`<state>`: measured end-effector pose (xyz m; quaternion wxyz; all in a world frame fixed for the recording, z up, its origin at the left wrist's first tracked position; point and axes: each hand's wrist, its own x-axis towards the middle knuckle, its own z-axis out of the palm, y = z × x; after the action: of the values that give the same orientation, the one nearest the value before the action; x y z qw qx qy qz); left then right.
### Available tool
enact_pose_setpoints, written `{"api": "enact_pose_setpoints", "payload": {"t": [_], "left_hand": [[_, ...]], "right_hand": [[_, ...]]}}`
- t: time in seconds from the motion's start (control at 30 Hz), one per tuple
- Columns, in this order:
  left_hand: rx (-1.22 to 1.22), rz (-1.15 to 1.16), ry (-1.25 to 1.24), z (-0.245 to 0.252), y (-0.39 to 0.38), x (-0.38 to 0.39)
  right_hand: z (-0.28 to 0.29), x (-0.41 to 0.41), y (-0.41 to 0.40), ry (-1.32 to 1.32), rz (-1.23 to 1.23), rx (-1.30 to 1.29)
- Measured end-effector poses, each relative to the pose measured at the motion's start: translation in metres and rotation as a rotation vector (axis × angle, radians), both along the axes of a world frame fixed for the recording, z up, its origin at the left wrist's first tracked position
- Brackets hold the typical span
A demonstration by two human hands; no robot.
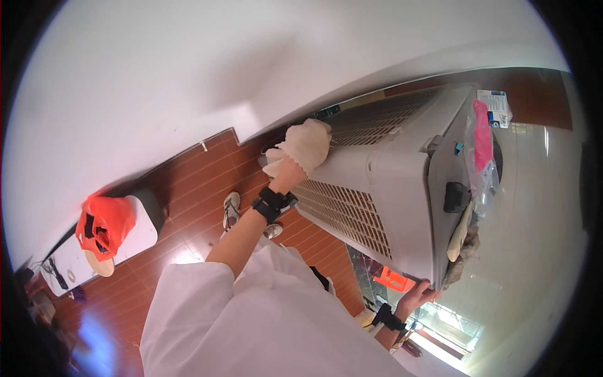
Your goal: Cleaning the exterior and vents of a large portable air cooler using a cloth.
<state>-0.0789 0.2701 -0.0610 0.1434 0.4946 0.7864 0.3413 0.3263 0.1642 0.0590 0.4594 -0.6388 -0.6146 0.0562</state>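
A cream cloth [308,141] with a scalloped edge covers most of my left hand [288,175], so the fingers are hidden. That cloth lies against the far end of a large grey plastic appliance housing [400,176], which has slatted grilles on its sides. My right hand [417,296] grips the near corner of the housing, by the edge of its top panel. Both wrists wear black straps.
On the top panel lie a pink item [481,136] in clear plastic, a black pouch [456,197] and a teal binder clip [459,149]. An orange plastic item [395,280] shows below. To the left, a red plastic bag [110,221] sits on a white surface [143,221].
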Motion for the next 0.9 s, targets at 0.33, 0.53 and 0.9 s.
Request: {"api": "enact_pose_setpoints", "payload": {"t": [0.33,0.53,0.9], "left_hand": [[0.197,-0.318,0.318,-0.026,0.072,0.013],[0.653,-0.222,0.341,-0.03,0.058,0.019],[0.752,-0.337,0.27,-0.019,0.052,0.007]], "right_hand": [[-0.003,0.008,-0.007,0.238,0.057,0.004],[-0.014,0.039,-0.009,0.252,0.108,-0.082],[-0.009,0.009,-0.008,0.275,0.147,-0.001]]}}
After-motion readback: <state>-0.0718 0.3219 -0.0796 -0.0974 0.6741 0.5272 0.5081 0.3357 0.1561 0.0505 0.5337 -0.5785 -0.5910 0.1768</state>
